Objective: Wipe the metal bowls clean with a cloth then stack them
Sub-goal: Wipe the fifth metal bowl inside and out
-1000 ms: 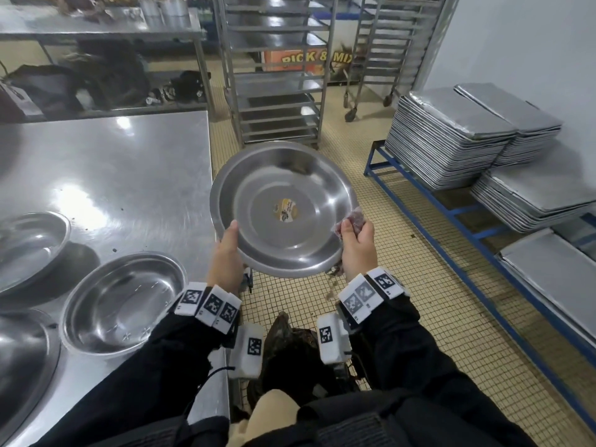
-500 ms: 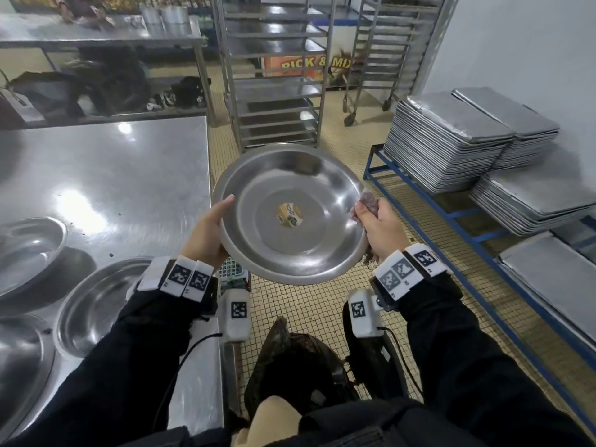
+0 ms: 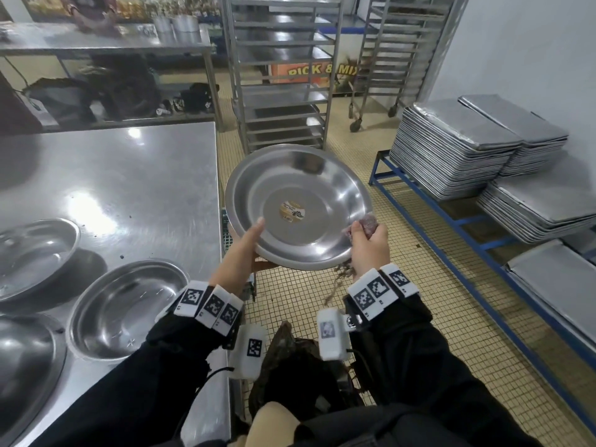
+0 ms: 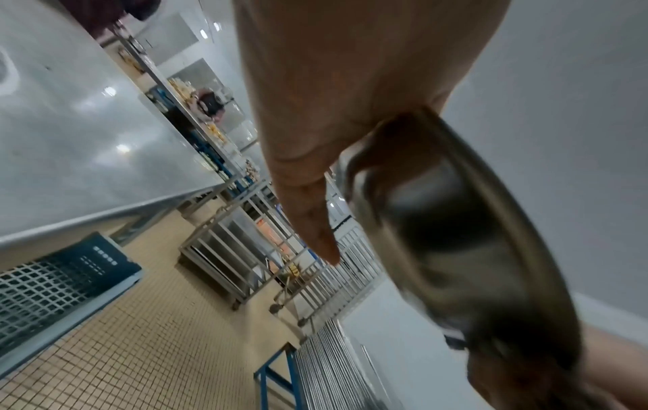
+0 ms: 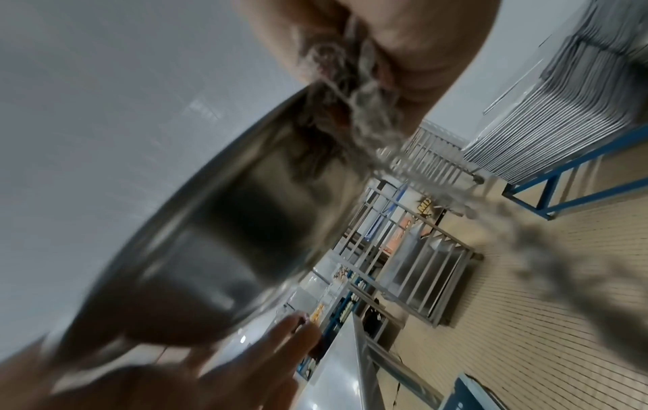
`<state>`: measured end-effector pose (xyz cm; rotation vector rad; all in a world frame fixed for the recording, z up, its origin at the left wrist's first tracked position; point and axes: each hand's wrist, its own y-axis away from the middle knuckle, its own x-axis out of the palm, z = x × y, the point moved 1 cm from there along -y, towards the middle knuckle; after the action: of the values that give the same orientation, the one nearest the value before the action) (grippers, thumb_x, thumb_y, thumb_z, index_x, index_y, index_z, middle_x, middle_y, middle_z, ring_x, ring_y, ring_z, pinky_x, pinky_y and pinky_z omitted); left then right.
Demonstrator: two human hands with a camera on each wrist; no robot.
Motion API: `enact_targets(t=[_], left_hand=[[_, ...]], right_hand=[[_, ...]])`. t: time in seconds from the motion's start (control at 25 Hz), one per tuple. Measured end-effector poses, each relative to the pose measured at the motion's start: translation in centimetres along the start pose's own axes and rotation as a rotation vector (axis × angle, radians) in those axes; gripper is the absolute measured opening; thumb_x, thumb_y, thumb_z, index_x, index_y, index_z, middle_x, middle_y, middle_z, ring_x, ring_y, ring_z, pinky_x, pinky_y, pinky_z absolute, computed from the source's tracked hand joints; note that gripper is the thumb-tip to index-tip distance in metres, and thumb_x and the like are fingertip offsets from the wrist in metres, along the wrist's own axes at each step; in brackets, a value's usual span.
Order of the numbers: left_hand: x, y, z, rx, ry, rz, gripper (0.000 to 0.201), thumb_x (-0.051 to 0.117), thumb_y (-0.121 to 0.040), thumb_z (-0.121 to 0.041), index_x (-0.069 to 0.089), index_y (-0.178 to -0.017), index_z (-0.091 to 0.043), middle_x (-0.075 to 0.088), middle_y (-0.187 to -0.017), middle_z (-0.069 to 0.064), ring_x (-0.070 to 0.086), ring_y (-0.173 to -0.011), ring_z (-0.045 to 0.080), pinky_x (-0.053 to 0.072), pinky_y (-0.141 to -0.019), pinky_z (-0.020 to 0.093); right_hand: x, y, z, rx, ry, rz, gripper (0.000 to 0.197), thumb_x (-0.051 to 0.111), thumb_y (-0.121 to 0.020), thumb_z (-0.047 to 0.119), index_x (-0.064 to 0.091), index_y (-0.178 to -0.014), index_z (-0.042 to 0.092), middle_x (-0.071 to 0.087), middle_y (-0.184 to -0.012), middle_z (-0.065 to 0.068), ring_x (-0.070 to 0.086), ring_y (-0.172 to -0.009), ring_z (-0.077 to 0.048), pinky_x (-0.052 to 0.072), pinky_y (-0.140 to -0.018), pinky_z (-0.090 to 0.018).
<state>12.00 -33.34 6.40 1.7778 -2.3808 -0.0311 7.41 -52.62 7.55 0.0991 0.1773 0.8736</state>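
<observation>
From the head view, the metal bowl (image 3: 298, 206) was tilted between both hands over the floor, off the bench (image 3: 106, 195); the left hand (image 3: 240, 250) gripped its near rim, thumb inside, and the right hand (image 3: 367, 241) clenched the cloth (image 3: 368, 221) on the opposite rim

The left wrist view showed that grip as thin; hard wiping could probably twist the bowl loose

The right wrist view showed frayed cloth strands hanging, which might snag

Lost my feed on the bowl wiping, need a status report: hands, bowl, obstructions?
Left hand grips metal bowl by near-left rim, thumb inside. Right hand pinches cloth against right rim. Bowl held over floor, beside table. No obstruction seen.
</observation>
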Motion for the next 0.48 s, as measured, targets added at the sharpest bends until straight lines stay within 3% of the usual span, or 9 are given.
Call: enact_targets(t=[0.16, 0.24, 0.36, 0.48], left_hand=[[-3.7, -0.5, -1.5, 0.153, 0.159, 0.131, 0.052, 0.056, -0.084, -0.055, 0.061, -0.122, -0.019, 0.069, -0.11, 0.008, 0.066, -0.101, 0.025, 0.054, -0.087, 0.039], [-4.1, -0.4, -2.0, 0.143, 0.153, 0.064, 0.036, 0.048, -0.094, -0.043, 0.063, -0.115, -0.018, 0.072, -0.103, 0.003, 0.068, -0.096, 0.019, 0.05, -0.087, 0.036], [-3.5, 0.0, -2.0, 0.165, 0.128, -0.098, 0.03, 0.035, -0.102, -0.028, 0.063, -0.11, -0.019, 0.074, -0.096, -0.002, 0.069, -0.093, 0.014, 0.05, -0.084, 0.032], [-1.7, 0.1, -0.9, 0.127, 0.015, -0.15, 0.033, 0.033, -0.103, -0.035, 0.06, -0.113, -0.018, 0.071, -0.103, 0.006, 0.067, -0.098, 0.021, 0.051, -0.091, 0.038]], right_hand=[[-1.6, -1.6, 2.0, -0.063, 0.218, 0.185, 0.024, 0.05, -0.096, 0.033, 0.053, -0.109, 0.014, 0.063, -0.098, -0.004, 0.063, -0.083, -0.018, 0.049, -0.064, -0.027], [-1.7, -1.5, 3.2, -0.1, 0.282, 0.251, 0.025, 0.049, -0.096, 0.034, 0.054, -0.109, 0.014, 0.064, -0.099, -0.005, 0.063, -0.087, -0.02, 0.05, -0.067, -0.028], [-0.7, -0.1, 3.9, -0.163, 0.241, 0.152, 0.022, 0.043, -0.099, 0.031, 0.047, -0.112, 0.014, 0.056, -0.09, 0.003, 0.054, -0.074, -0.005, 0.037, -0.054, -0.016], [1.1, 1.0, 3.4, -0.162, 0.09, 0.019, 0.026, 0.041, -0.1, 0.029, 0.04, -0.119, 0.012, 0.056, -0.095, 0.0, 0.055, -0.072, -0.005, 0.042, -0.053, -0.015]])
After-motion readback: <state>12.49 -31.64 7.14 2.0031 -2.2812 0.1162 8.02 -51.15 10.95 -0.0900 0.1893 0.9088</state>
